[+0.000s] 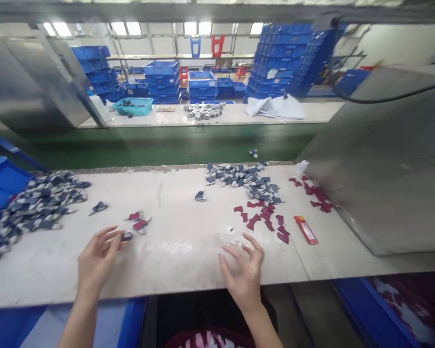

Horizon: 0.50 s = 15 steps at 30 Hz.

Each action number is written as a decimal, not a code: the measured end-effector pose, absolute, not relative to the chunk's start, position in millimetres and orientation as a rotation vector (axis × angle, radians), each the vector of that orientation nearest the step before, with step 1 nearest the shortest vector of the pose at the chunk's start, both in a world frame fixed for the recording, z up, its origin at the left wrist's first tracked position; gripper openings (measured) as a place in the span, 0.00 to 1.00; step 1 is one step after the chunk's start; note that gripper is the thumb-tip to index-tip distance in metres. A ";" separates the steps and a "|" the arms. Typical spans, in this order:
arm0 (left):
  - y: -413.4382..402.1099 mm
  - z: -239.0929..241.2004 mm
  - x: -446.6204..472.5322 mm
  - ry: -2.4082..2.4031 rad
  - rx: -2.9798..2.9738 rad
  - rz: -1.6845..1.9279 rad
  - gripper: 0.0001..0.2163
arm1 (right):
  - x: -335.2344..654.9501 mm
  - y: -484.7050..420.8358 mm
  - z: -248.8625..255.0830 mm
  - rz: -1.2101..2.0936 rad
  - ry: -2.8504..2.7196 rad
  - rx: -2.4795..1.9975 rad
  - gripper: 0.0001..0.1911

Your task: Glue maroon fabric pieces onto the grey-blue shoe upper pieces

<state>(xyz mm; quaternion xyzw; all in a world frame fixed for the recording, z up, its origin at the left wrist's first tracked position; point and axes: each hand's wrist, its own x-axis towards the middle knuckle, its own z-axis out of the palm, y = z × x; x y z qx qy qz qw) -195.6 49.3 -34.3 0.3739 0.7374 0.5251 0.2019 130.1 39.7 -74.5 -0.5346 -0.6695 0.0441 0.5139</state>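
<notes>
Your left hand [99, 253] pinches a small dark piece [126, 236] at its fingertips, over the near left of the table [181, 270]. Your right hand [243, 273] is spread and appears to grasp nothing. The work looks partway along: a large heap [36, 205] lies far left, while a navy-and-white pile [239, 176] and loose maroon pieces [267, 212] lie right; which are finished, I cannot tell.

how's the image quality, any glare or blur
Head view: the back windows are blown out to white; head view: pale glare patches on the white tabletop; head view: the dark piece at the left hand and the red packet look blurred.
</notes>
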 end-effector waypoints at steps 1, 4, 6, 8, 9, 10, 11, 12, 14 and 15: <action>53.5 -31.2 -196.5 2.058 1.086 1.434 0.22 | 129.8 41.4 -74.1 0.146 -1.669 -1.292 0.09; 68.8 -10.5 -196.9 2.228 1.324 1.214 0.24 | 128.3 46.4 -75.0 0.182 -1.821 -1.328 0.20; 86.4 12.6 -189.0 2.393 1.616 1.063 0.24 | 127.0 48.9 -77.9 0.177 -1.870 -1.347 0.28; 115.3 37.6 -168.5 2.403 1.963 1.035 0.24 | 125.2 49.3 -83.5 0.191 -1.864 -1.359 0.32; 135.1 48.3 -153.3 2.330 2.126 1.046 0.23 | 124.1 48.5 -87.3 0.193 -1.843 -1.361 0.33; 158.7 56.6 -135.4 2.234 2.266 1.025 0.21 | 123.1 47.0 -91.6 0.187 -1.810 -1.367 0.33; 185.5 62.0 -115.3 2.130 2.389 0.992 0.19 | 122.3 45.1 -95.9 0.182 -1.778 -1.366 0.33; 214.7 64.3 -94.0 2.028 2.496 0.937 0.19 | 122.2 43.0 -99.8 0.181 -1.739 -1.352 0.32; 275.6 60.6 -50.0 1.813 2.674 0.633 0.19 | 124.1 39.2 -104.4 0.300 -1.678 -1.335 0.29; 304.7 55.6 -28.5 1.747 2.736 0.511 0.19 | 126.1 38.2 -104.4 0.308 -1.667 -1.334 0.25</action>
